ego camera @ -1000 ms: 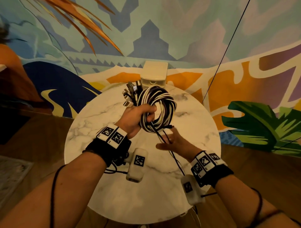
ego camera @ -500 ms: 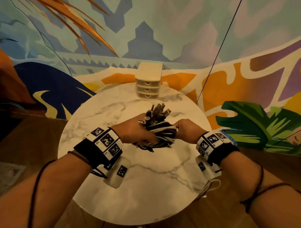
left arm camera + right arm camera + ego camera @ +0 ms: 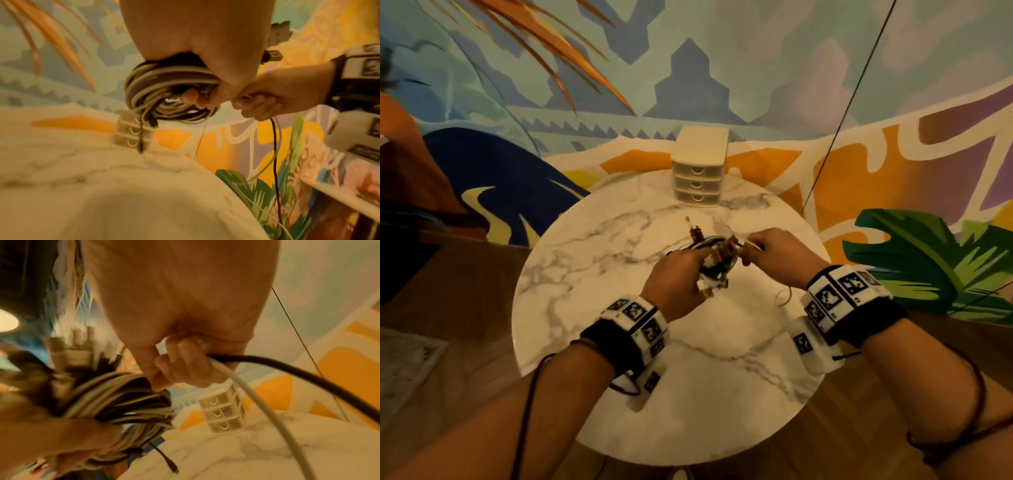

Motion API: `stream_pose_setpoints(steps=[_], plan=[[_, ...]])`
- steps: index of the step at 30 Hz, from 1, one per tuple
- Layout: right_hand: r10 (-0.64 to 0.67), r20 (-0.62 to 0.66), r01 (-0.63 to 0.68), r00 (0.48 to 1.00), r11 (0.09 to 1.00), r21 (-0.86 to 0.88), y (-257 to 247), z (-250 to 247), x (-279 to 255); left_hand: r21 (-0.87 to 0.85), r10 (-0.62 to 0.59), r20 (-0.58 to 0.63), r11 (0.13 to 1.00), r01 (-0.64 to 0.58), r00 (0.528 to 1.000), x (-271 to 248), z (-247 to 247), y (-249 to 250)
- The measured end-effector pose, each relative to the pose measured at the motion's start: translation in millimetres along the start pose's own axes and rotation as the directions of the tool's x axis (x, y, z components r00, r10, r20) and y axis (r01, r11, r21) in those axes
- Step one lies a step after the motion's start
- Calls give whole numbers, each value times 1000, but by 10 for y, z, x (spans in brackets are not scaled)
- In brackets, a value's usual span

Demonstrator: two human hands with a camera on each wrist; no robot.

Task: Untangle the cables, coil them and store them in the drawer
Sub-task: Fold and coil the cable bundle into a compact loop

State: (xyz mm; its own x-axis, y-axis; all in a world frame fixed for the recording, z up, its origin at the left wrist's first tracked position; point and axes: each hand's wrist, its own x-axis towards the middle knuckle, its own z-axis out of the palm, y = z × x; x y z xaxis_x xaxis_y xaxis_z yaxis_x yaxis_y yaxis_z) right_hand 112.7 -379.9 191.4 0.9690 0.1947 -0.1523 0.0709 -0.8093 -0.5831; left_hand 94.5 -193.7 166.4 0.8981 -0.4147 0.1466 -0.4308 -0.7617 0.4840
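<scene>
Left hand (image 3: pixel 677 278) is gripping the cable coil (image 3: pixel 164 91) before the drawer unit (image 3: pixel 700 168); right hand (image 3: pixel 774 255) is pinching two loose tails, apparently. Over-pulling risks unravelling the coil.

Black wristbands (image 3: pixel 616 346) with white marker tags, white wrist cameras (image 3: pixel 813 349), thin black cords.

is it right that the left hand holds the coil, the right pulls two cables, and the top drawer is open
Not quite: all three drawers of the drawer unit are shut, as the head view shows. The left hand does hold the coil, and the right hand does grip two cables.
</scene>
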Motion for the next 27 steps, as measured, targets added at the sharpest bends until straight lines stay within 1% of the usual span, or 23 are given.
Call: stream_pose_setpoints(steps=[2, 4, 5, 7, 8, 10, 11, 14, 17, 18, 19, 20, 22, 23, 25, 26, 27], plan=[[10, -47, -7, 999, 998, 67, -85, 52, 3, -53, -86, -65, 995, 83, 994, 49, 90, -15], [58, -92, -36, 994, 973, 226, -141, 97, -6, -104, -134, -76, 987, 125, 988, 95, 165, -8], [71, -121, -35, 990, 960, 279, -162, 102, -10, -131, -164, -77, 980, 153, 984, 123, 187, 6], [59, -187, -4, 981, 959, 282, -191, 123, -16, -227, -252, -83, 947, 227, 964, 190, 210, 23], [45, -217, 17, 975, 961, 275, -208, 140, -21, -319, -311, -72, 907, 273, 948, 216, 202, 34], [19, -250, 60, 968, 951, 304, -242, 196, -39, -553, -407, -17, 765, 330, 913, 260, 182, 58], [11, -247, 76, 969, 938, 338, -251, 241, -51, -636, -439, 19, 688, 350, 898, 268, 171, 74], [7, -247, 106, 969, 891, 442, -281, 407, -105, -789, -512, 142, 458, 409, 847, 298, 154, 102], [16, -273, 131, 962, 849, 512, -345, 503, -142, -887, -525, 246, 217, 408, 815, 300, 118, 149], [13, -287, 144, 958, 842, 520, -366, 519, -143, -898, -502, 288, 154, 412, 816, 298, 80, 177], [8, -300, 155, 954, 842, 517, -377, 537, -146, -904, -472, 319, 110, 414, 822, 305, 58, 193], [-2, -305, 165, 952, 844, 510, -383, 556, -157, -913, -448, 328, 76, 401, 831, 313, 44, 207], [-26, -278, 173, 960, 837, 518, -401, 616, -194, -939, -450, 292, 33, 343, 844, 353, 37, 196], [-32, -240, 161, 970, 825, 542, -410, 664, -219, -945, -476, 271, 33, 325, 837, 365, 35, 186], [-31, -154, 120, 988, 784, 609, -406, 775, -257, -947, -523, 229, 74, 311, 821, 375, 8, 205], [-19, -116, 91, 993, 751, 655, -389, 825, -263, -948, -524, 221, 82, 307, 822, 387, -4, 212], [0, -78, 55, 997, 711, 701, -357, 862, -258, -950, -508, 230, 69, 306, 830, 382, -25, 228]])
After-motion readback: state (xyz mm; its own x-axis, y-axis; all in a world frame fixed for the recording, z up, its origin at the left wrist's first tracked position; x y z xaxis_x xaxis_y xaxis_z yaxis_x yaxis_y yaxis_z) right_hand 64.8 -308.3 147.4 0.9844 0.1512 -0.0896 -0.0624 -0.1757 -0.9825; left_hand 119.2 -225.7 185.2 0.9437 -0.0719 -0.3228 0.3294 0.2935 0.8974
